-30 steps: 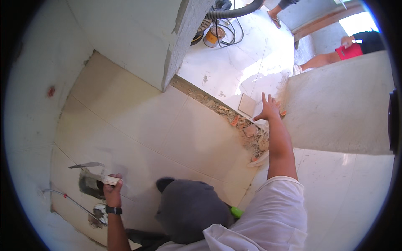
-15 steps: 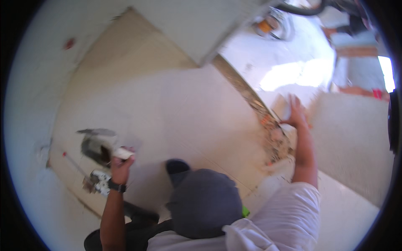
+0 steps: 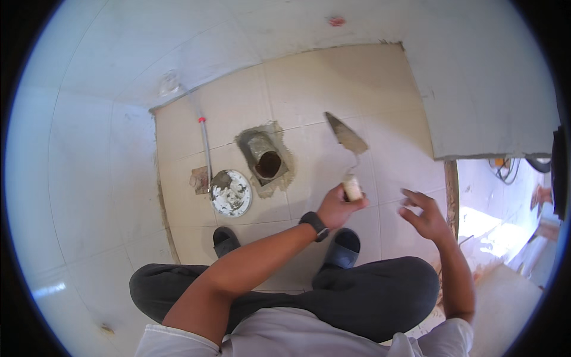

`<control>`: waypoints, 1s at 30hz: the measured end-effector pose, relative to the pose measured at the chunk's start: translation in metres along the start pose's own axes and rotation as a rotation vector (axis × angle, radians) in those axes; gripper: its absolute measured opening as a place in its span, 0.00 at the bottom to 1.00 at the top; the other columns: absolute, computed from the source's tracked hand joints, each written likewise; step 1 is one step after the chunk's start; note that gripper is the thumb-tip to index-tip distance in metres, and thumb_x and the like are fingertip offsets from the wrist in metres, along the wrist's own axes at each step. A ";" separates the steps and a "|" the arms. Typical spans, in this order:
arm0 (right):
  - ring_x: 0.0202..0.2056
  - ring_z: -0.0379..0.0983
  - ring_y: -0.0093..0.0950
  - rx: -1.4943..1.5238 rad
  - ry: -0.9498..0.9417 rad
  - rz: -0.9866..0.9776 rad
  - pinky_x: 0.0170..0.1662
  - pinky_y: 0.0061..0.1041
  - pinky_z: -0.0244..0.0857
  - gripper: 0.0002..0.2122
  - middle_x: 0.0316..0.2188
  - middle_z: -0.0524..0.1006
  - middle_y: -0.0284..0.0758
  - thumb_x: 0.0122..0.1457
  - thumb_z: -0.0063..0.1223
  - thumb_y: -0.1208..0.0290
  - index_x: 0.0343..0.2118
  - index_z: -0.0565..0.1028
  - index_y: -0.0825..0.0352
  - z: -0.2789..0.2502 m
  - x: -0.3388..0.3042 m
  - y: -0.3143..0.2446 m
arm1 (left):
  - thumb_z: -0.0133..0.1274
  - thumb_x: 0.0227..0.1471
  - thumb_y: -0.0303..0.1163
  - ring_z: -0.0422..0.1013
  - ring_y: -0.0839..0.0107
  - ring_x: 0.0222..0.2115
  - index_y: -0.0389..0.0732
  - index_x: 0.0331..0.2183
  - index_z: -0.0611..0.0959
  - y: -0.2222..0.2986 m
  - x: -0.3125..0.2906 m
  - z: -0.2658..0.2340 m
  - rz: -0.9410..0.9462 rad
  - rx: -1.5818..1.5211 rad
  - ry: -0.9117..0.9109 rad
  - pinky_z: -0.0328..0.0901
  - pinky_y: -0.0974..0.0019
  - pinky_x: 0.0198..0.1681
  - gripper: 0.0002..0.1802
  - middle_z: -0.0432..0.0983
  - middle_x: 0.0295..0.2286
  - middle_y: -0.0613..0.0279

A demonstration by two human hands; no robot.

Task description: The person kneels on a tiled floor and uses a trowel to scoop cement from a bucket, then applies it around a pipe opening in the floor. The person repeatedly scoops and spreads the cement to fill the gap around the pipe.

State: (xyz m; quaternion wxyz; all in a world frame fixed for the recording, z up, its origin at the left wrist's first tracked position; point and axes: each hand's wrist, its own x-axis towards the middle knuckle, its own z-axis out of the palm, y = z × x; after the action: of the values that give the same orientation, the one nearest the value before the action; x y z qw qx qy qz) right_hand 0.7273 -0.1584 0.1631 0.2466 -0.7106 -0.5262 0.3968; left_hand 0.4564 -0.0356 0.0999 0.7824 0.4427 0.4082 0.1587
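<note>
My left hand (image 3: 340,207) grips the pale handle of a trowel (image 3: 348,134), whose pointed blade is smeared with grey mortar and held over the tiled floor. To its right, my right hand (image 3: 425,217) is raised above the tiles with its fingers apart and nothing in it. Left of the trowel, a square cutout (image 3: 284,160) in the floor has fresh mortar around it and a round dark pipe opening (image 3: 269,165) inside. Beside the cutout lies a white round lid (image 3: 238,205) carrying a lump of mortar (image 3: 223,178).
A thin grey pipe with a red collar (image 3: 201,120) rises near the lid, beside a small brown tile piece (image 3: 199,180). White tiled walls (image 3: 89,178) stand left and behind. A grey wall panel (image 3: 488,107) is at right, with a rough threshold gap (image 3: 452,190) below it.
My view has swung left, from the broken threshold to the floor cutout. The left hand still holds the trowel, now nearer the middle. My right hand has come off the rubble area.
</note>
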 end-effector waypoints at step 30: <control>0.38 0.80 0.45 -0.830 -0.318 -0.201 0.42 0.44 0.73 0.19 0.36 0.80 0.43 0.55 0.66 0.58 0.43 0.75 0.65 0.311 0.185 -0.216 | 0.55 0.65 0.36 0.76 0.72 0.38 0.32 0.56 0.77 -0.149 -0.212 -0.400 0.039 0.079 0.631 0.71 0.66 0.44 0.23 0.81 0.40 0.55</control>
State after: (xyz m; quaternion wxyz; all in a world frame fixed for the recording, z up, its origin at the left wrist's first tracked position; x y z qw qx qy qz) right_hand 0.3768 0.0657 0.0973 -0.1056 -0.6251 -0.7382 0.2306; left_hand -0.0033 -0.0229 -0.0267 0.5960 0.4096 0.6282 0.2872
